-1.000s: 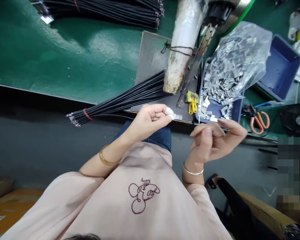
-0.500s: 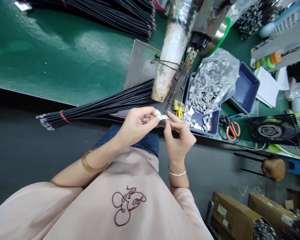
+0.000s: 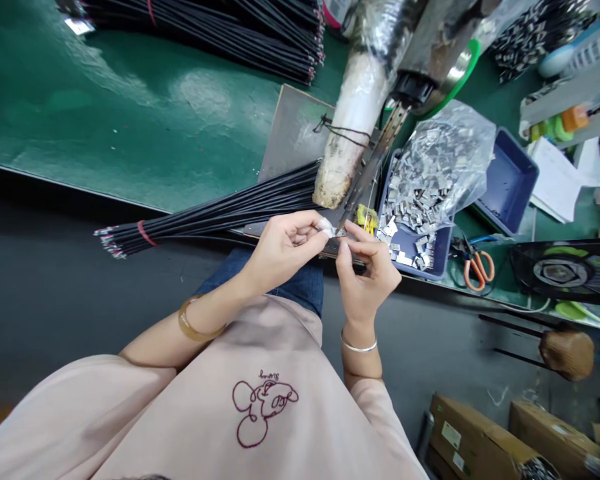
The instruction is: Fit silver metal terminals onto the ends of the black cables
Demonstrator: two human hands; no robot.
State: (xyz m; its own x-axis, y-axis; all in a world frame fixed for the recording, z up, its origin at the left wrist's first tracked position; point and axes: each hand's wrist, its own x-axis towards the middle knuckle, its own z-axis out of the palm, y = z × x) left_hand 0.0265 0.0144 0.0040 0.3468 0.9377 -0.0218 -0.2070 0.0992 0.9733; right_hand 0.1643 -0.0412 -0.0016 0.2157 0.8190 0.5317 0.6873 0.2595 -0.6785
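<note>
My left hand [image 3: 295,243] is closed in a pinch, with a white wrap [image 3: 325,225] around one fingertip. At its fingertips is a small silver metal piece [image 3: 339,233], mostly covered by the fingers. My right hand [image 3: 367,267] pinches the other side of that piece with thumb and forefinger. Beside and behind my left hand lies a bundle of black cables [image 3: 240,207], tied with a red band [image 3: 145,233] near its stripped ends. The tip of a wrapped white tube [image 3: 337,160] hangs just beyond my fingers, next to a soldering iron-like metal rod [image 3: 375,157].
Right of my hands, a blue tray [image 3: 437,263] holds many small metal pieces and a plastic bag [image 3: 463,143]. A yellow holder [image 3: 367,218] stands close by. Orange-handled pliers [image 3: 479,270] and a black fan [image 3: 563,272] lie farther right. More cables [image 3: 240,33] are at the back.
The whole view has shifted slightly, so things appear farther right. My fingers have drawn closer together around the silver piece, which shows less now.
</note>
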